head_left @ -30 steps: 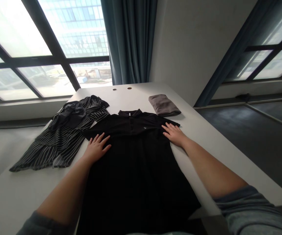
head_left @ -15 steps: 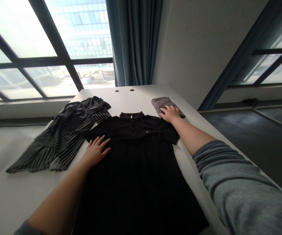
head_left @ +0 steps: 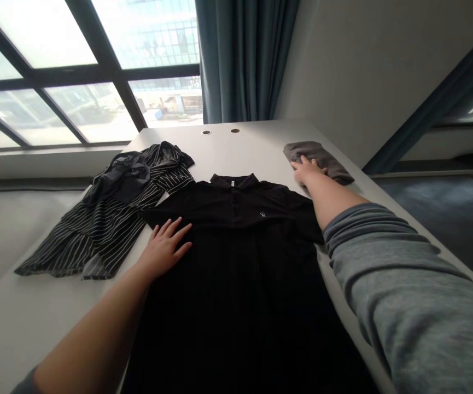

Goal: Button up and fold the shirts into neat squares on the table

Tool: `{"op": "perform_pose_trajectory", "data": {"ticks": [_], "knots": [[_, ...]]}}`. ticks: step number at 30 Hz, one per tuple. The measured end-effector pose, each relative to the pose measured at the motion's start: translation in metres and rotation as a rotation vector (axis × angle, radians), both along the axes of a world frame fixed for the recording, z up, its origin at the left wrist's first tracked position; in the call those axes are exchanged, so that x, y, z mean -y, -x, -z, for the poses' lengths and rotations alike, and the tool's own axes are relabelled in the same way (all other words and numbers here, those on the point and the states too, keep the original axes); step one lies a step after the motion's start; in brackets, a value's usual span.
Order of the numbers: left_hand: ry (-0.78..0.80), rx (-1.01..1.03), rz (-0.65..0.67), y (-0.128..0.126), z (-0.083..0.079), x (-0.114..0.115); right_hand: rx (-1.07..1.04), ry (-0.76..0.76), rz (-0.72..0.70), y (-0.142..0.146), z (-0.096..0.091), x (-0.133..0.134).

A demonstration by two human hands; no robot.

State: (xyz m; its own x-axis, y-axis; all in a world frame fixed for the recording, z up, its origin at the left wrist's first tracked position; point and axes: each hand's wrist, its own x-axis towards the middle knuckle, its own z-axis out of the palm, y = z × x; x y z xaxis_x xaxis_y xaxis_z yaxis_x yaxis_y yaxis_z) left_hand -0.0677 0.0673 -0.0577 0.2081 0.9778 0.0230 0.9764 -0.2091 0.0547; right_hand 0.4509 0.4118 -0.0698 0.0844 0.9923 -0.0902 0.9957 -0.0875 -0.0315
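A black short-sleeved polo shirt [head_left: 236, 284] lies flat on the white tabletop [head_left: 236, 148], collar pointing away. The left hand [head_left: 163, 249] rests on the shirt's front, its grip open, fingers spread, holding nothing. Past the shirt's far right sleeve, the right hand [head_left: 308, 171] lies on a folded grey cloth [head_left: 334, 167], its grip's hold unclear, while a crumpled black-and-white striped garment [head_left: 109, 224] lies left of the shirt.
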Motion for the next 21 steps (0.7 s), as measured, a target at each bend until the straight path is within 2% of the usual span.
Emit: {"op": "perform_pose_trajectory", "data": {"ticks": [3,5,9,11,14,16,21], "knots": [[-0.002,-0.005,-0.002,0.0,0.001,0.0,0.011,-0.024,0.012,-0.008,-0.005,0.005],[0.002,-0.006,-0.003,0.001,0.001,0.0,0.031,-0.107,-0.005,-0.002,-0.011,0.017],[0.014,-0.008,-0.003,0.001,-0.001,-0.001,0.038,-0.374,-0.204,0.022,-0.024,0.063],[0.02,-0.007,-0.001,0.001,-0.002,-0.001,0.014,-0.382,-0.244,0.029,-0.027,0.093],[0.021,0.002,0.003,0.0,-0.003,-0.002,0.01,-0.251,-0.15,0.026,-0.022,0.137],[0.021,0.005,-0.003,-0.001,-0.003,-0.003,0.002,-0.225,-0.078,0.018,-0.015,0.16],[0.028,-0.001,-0.016,-0.002,-0.004,-0.005,-0.054,-0.282,0.049,0.007,-0.006,0.186]]}}
